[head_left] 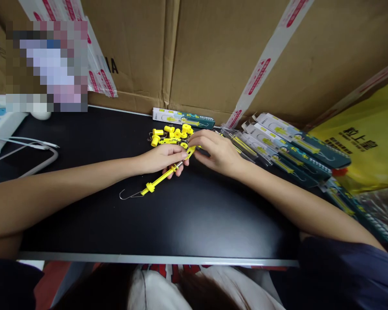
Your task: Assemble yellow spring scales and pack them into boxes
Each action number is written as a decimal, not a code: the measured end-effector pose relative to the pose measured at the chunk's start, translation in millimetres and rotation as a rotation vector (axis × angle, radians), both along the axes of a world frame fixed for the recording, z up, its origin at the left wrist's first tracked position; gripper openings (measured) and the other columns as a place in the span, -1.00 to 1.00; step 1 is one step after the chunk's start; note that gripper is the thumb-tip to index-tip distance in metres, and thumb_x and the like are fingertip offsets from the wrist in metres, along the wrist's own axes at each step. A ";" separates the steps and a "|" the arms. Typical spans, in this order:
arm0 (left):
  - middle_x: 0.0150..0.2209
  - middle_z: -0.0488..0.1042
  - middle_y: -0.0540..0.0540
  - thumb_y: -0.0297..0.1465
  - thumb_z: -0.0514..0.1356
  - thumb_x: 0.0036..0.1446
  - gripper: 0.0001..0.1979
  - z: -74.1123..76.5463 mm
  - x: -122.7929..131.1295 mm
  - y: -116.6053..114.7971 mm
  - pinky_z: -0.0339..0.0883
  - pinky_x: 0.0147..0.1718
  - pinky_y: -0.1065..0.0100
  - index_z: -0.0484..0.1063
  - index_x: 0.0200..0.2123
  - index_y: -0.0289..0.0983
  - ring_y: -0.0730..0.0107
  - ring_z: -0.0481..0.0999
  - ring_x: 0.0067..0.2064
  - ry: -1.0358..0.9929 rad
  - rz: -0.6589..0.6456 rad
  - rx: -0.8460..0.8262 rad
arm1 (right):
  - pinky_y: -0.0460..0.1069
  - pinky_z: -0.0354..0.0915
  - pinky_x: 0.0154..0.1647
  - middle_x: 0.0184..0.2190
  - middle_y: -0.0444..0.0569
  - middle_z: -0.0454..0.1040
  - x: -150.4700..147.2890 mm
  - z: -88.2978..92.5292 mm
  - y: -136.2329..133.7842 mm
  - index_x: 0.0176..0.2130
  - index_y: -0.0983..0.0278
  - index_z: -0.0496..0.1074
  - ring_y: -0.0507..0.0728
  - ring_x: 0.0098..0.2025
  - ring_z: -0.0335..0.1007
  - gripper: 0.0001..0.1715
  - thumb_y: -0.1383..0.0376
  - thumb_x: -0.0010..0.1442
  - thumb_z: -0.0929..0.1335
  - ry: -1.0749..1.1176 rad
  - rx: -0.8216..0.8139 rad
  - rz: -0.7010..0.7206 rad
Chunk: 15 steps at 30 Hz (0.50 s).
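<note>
My left hand (168,157) is closed around a yellow spring scale (161,177), thumb on top near its flat end. The scale slants down to the left, and its wire hook (126,196) sticks out over the black tabletop. Between the yellow parts a short metallic section shows beside my fingers. My right hand (216,150) is at the scale's upper end, fingers bent and closed; what they pinch, if anything, is hidden. Just beyond both hands lies a pile of yellow plastic caps (173,132) with small metal springs (150,139) among them.
One printed box (183,118) lies at the back edge; several more boxes (287,142) are stacked at right, beside a yellow bag (358,137). Large cardboard cartons (207,51) stand behind the black table (194,215). A white power strip (3,125) and cables are at left.
</note>
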<state>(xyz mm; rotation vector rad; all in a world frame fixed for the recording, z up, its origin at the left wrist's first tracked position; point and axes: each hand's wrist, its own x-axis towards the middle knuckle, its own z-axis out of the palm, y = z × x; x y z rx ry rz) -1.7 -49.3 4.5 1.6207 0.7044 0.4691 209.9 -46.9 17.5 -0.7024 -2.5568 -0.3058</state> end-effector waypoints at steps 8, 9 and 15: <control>-0.58 0.45 0.01 -0.35 0.01 0.33 -0.75 0.5 1.3 -1.0 0.20 -0.72 0.60 0.34 -0.35 -0.35 0.60 0.40 -0.69 0.036 0.066 0.009 | 0.08 0.20 -0.35 -0.18 0.25 0.54 51.5 64.9 16.3 -0.14 0.35 0.43 0.30 -0.20 0.46 -0.57 0.10 0.28 0.18 -0.415 -0.178 -0.904; -0.58 0.45 0.01 -0.37 0.00 0.34 -0.75 0.9 1.4 -1.2 0.20 -0.72 0.60 0.34 -0.35 -0.35 0.60 0.40 -0.69 0.043 0.069 0.007 | 0.07 0.17 -0.37 -0.18 0.28 0.54 60.0 69.2 19.7 -0.15 0.35 0.45 0.32 -0.19 0.46 -0.52 0.05 0.27 0.18 -0.458 -0.198 -1.019; -0.58 0.44 0.02 -0.40 -0.04 0.35 -0.75 3.0 1.9 -3.5 0.19 -0.72 0.60 0.33 -0.35 -0.35 0.61 0.41 -0.69 0.074 0.085 0.016 | 0.07 0.21 -0.32 -0.05 0.28 0.51 83.6 62.8 38.7 -0.16 0.36 0.52 0.34 -0.07 0.43 -0.41 -0.06 0.20 0.24 -0.670 -0.369 -1.102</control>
